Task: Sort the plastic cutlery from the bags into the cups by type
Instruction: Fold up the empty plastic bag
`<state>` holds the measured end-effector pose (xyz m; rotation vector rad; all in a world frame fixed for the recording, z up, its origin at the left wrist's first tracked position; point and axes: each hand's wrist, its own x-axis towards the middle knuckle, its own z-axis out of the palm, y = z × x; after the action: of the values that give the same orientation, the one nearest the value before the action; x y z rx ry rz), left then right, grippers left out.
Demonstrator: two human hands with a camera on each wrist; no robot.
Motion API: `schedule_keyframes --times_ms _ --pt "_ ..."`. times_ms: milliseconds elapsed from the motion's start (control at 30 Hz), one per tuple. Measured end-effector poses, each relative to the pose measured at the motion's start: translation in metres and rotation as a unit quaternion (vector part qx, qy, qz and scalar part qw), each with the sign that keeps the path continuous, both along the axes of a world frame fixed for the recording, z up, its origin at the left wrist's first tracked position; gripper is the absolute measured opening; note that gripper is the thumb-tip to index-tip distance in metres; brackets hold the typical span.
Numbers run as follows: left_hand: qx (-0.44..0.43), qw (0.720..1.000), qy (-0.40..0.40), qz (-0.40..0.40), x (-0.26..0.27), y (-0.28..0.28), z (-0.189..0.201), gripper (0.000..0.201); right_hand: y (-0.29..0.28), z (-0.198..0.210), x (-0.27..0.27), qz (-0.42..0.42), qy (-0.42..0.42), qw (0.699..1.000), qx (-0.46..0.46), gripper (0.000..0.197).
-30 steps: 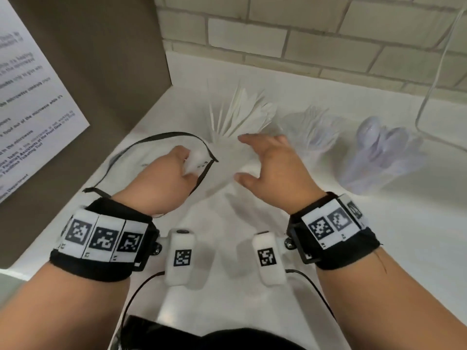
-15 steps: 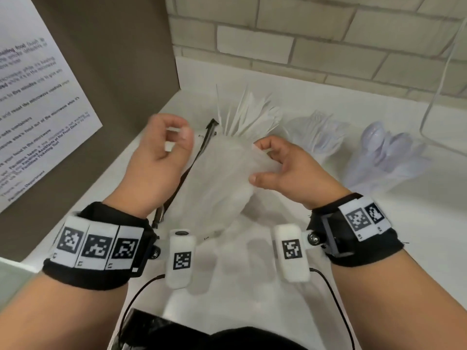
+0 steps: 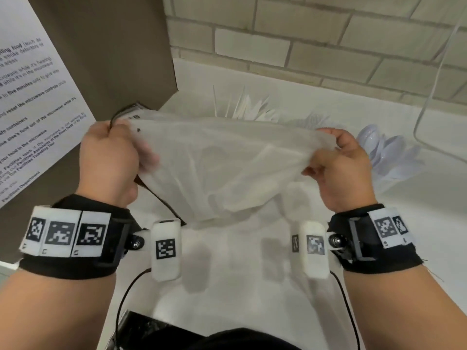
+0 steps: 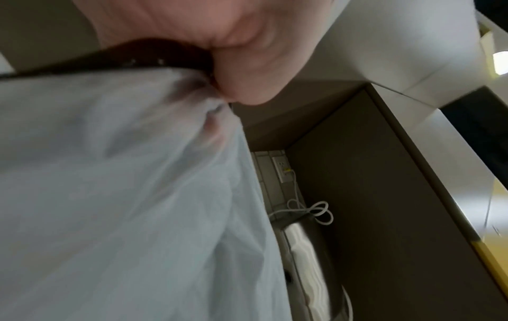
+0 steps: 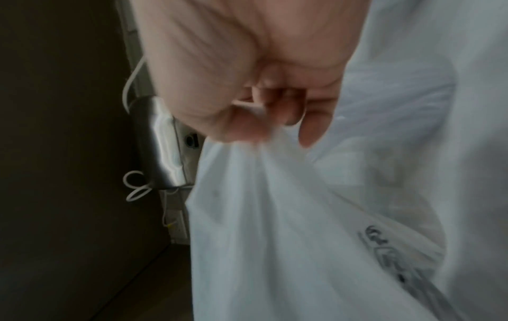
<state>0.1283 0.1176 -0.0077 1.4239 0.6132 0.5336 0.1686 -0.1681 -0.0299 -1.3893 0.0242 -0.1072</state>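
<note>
While I'm watching the head feed, my left hand (image 3: 108, 160) is clenching one top corner of the bag (image 3: 227, 168), fingers curled tight around the thin white plastic and the black drawstring (image 4: 110, 58) bunched in with it. My right hand (image 3: 338, 170) is pinching the opposite corner between thumb and curled fingers (image 5: 286, 113). So the bag's hanging stretched wide between both hands, up off the counter (image 3: 429, 236). It's covering most of the knives (image 3: 252, 107) and forks (image 3: 316, 120) behind it; the spoons (image 3: 389, 152) are poking out on the right. Cups are hard to make out, and I can't tell what's inside the bag.
</note>
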Motion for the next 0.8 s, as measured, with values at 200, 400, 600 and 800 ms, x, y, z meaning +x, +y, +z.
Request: schedule_keyframes --times_ms 200,400,600,800 --pt "-0.141 0.987 -0.046 -0.065 -0.004 -0.013 0.005 0.02 0.03 -0.015 -0.017 0.198 0.051 0.979 0.002 0.066" --pt "-0.23 0.963 -0.076 -0.119 -0.002 -0.001 -0.004 0.042 0.034 -0.005 -0.013 0.107 0.073 0.989 0.067 0.02" --pt "-0.088 0.98 -0.092 -0.156 -0.002 0.018 -0.024 0.047 0.016 0.016 0.004 0.001 0.018 0.994 0.11 0.012" --pt "-0.151 0.871 0.035 -0.467 -0.019 -0.016 -0.028 0.097 0.026 0.027 0.009 0.065 0.076 0.954 0.282 0.019"
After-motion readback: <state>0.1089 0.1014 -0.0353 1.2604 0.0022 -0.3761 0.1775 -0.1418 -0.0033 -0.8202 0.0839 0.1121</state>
